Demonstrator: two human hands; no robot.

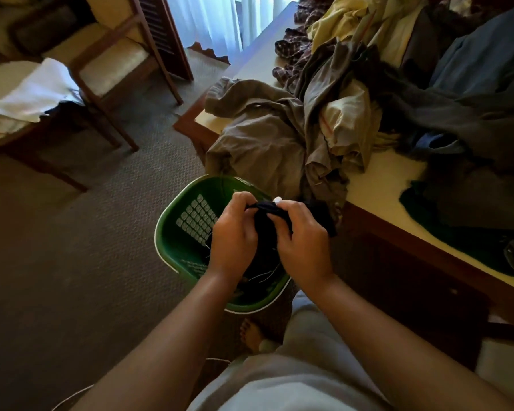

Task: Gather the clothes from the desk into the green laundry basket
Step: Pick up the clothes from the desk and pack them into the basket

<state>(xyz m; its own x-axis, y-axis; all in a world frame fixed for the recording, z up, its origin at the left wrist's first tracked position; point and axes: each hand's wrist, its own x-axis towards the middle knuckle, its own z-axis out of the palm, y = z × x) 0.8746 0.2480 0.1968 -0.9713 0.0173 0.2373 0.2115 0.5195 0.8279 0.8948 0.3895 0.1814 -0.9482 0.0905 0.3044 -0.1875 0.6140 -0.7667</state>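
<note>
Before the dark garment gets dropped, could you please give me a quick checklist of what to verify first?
1. Garment held: ok. The left hand and the right hand both grip the dark garment.
2. Garment over the opening: ok. It hangs above the green laundry basket.
3. Room in the basket: ok. Much of the inner wall shows bare, with some dark items at the bottom.
4. Basket upright and steady: cannot tell. It looks tilted, but the wide lens may cause that.
5. Desk finished: not ok. The grey-brown garment and a larger pile lie on the desk.
</note>
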